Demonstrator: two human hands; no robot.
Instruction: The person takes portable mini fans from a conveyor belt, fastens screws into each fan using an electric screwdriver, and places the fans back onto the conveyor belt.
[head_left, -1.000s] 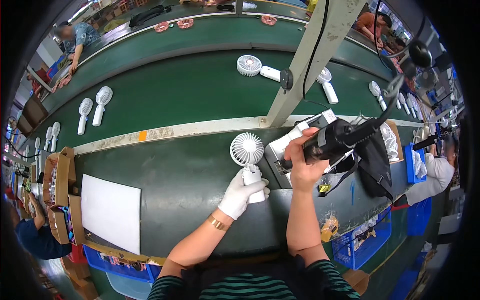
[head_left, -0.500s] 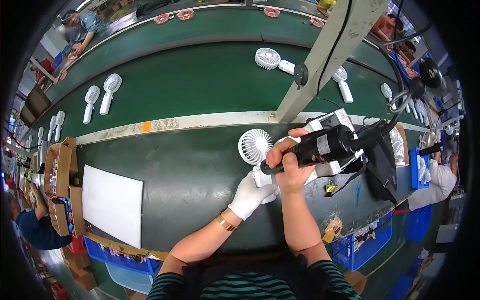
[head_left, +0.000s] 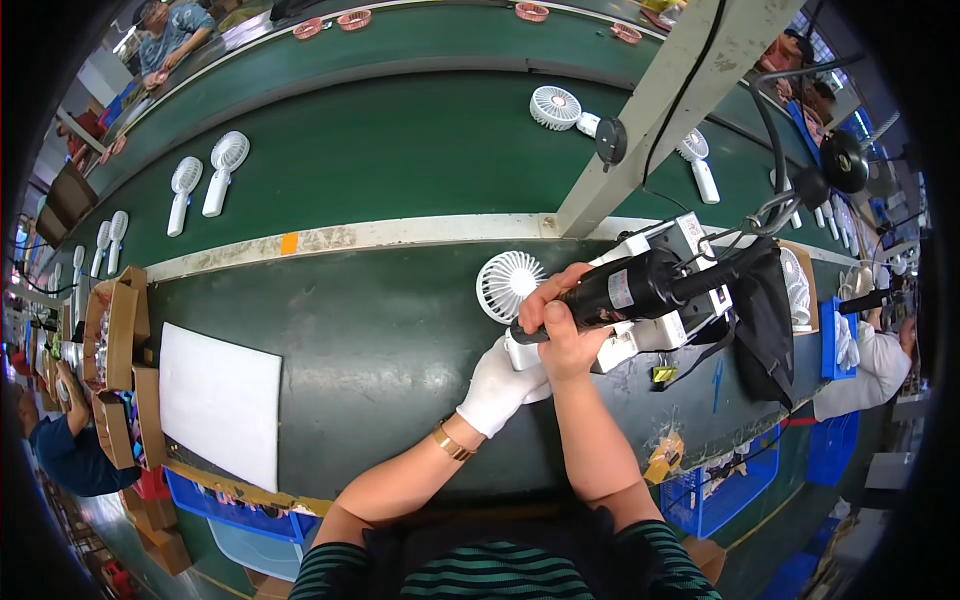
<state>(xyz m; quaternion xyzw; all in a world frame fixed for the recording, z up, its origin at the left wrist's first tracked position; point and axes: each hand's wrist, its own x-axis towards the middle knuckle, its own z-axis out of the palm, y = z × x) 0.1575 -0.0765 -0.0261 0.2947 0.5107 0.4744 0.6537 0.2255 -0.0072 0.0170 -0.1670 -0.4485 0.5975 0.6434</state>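
Head view: white fan (head_left: 511,286) points lengthwise away, head end farthest.

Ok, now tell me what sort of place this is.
Most likely a factory assembly line: white handheld fans lie along a long green belt-like surface, other people work nearby, and the right hand grips a black tool, probably a power screwdriver.

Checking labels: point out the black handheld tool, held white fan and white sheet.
Black handheld tool (head_left: 648,285), head view: on its barrel.
Held white fan (head_left: 509,287), head view: on its grille.
White sheet (head_left: 220,406), head view: on its middle.
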